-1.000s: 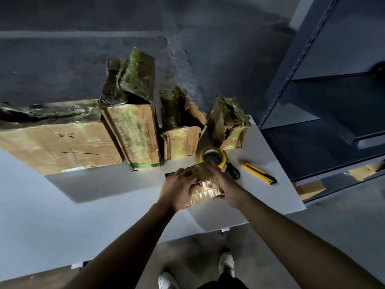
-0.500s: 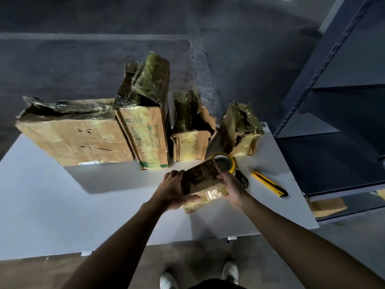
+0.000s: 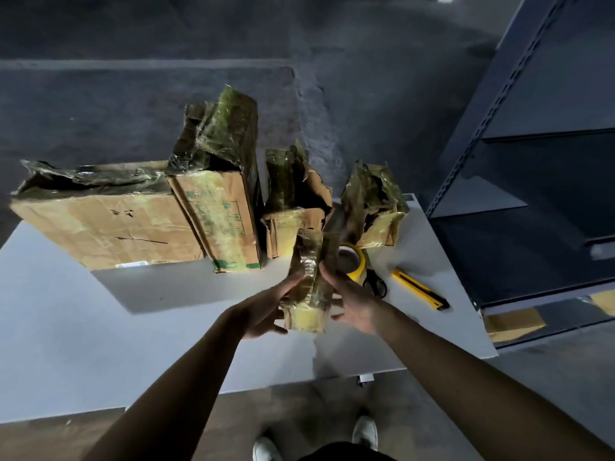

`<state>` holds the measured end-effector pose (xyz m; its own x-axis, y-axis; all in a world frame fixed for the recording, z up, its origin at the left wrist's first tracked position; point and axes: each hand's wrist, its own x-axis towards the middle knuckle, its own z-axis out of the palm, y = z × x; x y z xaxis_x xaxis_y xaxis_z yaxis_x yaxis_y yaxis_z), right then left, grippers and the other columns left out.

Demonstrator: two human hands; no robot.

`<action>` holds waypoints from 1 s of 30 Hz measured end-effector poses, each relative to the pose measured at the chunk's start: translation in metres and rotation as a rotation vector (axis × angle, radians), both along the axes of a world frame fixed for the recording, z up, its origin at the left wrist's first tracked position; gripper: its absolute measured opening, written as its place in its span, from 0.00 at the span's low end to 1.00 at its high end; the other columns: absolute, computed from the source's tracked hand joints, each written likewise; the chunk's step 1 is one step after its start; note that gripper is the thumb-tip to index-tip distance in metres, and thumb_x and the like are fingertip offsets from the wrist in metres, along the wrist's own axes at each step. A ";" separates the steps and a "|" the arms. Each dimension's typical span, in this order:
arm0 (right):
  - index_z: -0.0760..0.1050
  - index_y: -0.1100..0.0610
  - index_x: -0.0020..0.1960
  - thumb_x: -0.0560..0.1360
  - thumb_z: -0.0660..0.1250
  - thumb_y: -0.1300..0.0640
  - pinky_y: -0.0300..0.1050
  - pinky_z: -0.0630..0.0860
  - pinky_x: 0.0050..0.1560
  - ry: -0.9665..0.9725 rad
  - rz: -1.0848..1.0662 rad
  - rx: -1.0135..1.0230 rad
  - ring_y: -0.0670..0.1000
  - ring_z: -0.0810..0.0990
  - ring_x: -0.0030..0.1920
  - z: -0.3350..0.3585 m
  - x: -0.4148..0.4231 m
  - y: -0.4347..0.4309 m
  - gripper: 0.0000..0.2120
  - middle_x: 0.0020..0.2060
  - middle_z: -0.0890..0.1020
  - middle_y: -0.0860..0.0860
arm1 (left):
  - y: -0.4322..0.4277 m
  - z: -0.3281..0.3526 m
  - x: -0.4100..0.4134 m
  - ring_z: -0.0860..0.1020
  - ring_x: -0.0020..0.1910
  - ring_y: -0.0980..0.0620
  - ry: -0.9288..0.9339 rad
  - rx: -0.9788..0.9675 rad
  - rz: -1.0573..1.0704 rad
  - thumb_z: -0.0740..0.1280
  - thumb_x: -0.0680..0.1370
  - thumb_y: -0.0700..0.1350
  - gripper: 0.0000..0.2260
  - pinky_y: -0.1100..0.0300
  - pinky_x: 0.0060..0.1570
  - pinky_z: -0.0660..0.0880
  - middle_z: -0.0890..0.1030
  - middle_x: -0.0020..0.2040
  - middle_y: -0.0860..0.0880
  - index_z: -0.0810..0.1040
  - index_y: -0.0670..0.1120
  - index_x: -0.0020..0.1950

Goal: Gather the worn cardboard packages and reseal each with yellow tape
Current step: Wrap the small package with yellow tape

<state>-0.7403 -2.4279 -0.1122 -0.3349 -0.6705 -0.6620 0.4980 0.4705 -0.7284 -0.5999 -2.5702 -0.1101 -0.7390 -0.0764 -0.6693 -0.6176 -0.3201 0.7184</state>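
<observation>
So the gathering part looked pretty much done. Four beat-up packages sat in a row along the back of the white table [image 3: 100, 327]: the big flat box [image 3: 106, 214], the tall box [image 3: 223, 194] leaning against it, the torn little box [image 3: 293, 201] and the crumpled one [image 3: 372, 204]. We had a fifth, the small package [image 3: 307, 284], stood on end just above the tabletop. Our left hand [image 3: 266, 311] gripped one side and our right hand [image 3: 352, 304] gripped the other, fingers up along its edge.

As for resealing, we'd guess barely started, if at all. The yellow tape roll [image 3: 354, 261] lay on the table right behind the small package, with nobody holding it. The scissors [image 3: 376, 286] and the yellow utility knife [image 3: 419, 289] lay beside it. Every box still looked ragged. Honestly we couldn't tell old tape from new in that light.
</observation>
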 end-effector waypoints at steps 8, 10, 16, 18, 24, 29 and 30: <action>0.78 0.53 0.63 0.74 0.69 0.39 0.57 0.74 0.66 -0.026 -0.084 -0.008 0.56 0.81 0.59 0.007 0.013 -0.005 0.24 0.56 0.84 0.53 | 0.016 0.000 -0.011 0.79 0.62 0.42 0.033 0.157 0.162 0.63 0.74 0.70 0.32 0.39 0.68 0.68 0.82 0.62 0.44 0.74 0.49 0.68; 0.78 0.53 0.62 0.74 0.69 0.39 0.58 0.74 0.66 -0.037 -0.094 -0.010 0.56 0.82 0.59 0.006 0.014 -0.005 0.23 0.54 0.85 0.53 | 0.017 -0.001 -0.012 0.79 0.62 0.42 0.032 0.154 0.198 0.65 0.74 0.66 0.29 0.39 0.69 0.68 0.82 0.61 0.44 0.75 0.48 0.68; 0.76 0.51 0.62 0.68 0.72 0.34 0.58 0.76 0.63 0.014 -0.050 -0.009 0.55 0.81 0.58 0.006 0.016 -0.001 0.29 0.55 0.84 0.52 | 0.015 -0.004 -0.008 0.80 0.60 0.43 0.008 0.013 0.175 0.64 0.76 0.65 0.25 0.43 0.64 0.73 0.84 0.58 0.46 0.77 0.49 0.64; 0.75 0.50 0.64 0.63 0.72 0.29 0.62 0.73 0.65 0.003 -0.003 0.010 0.56 0.81 0.59 0.003 0.015 0.001 0.37 0.57 0.84 0.53 | 0.013 -0.002 -0.007 0.80 0.58 0.43 -0.023 -0.160 0.164 0.64 0.77 0.65 0.25 0.47 0.60 0.74 0.84 0.56 0.46 0.78 0.48 0.63; 0.73 0.52 0.67 0.71 0.61 0.26 0.61 0.73 0.65 -0.135 -0.011 0.005 0.58 0.77 0.65 -0.002 0.018 0.003 0.36 0.64 0.79 0.54 | 0.006 0.003 -0.012 0.81 0.49 0.53 0.079 -0.689 -0.075 0.72 0.75 0.57 0.15 0.61 0.44 0.75 0.83 0.50 0.55 0.78 0.50 0.56; 0.74 0.62 0.58 0.83 0.54 0.39 0.54 0.80 0.55 0.005 -0.059 0.111 0.62 0.81 0.56 0.003 0.016 0.006 0.26 0.55 0.81 0.61 | -0.010 -0.017 -0.009 0.80 0.59 0.48 0.040 -0.992 -0.122 0.66 0.80 0.43 0.10 0.57 0.53 0.76 0.83 0.58 0.45 0.80 0.44 0.60; 0.74 0.65 0.59 0.84 0.54 0.44 0.52 0.80 0.52 0.044 -0.035 0.133 0.62 0.81 0.55 0.003 0.014 0.006 0.24 0.55 0.81 0.62 | -0.014 -0.017 -0.008 0.80 0.60 0.48 0.049 -1.027 -0.126 0.65 0.79 0.41 0.11 0.59 0.54 0.75 0.83 0.59 0.45 0.80 0.44 0.61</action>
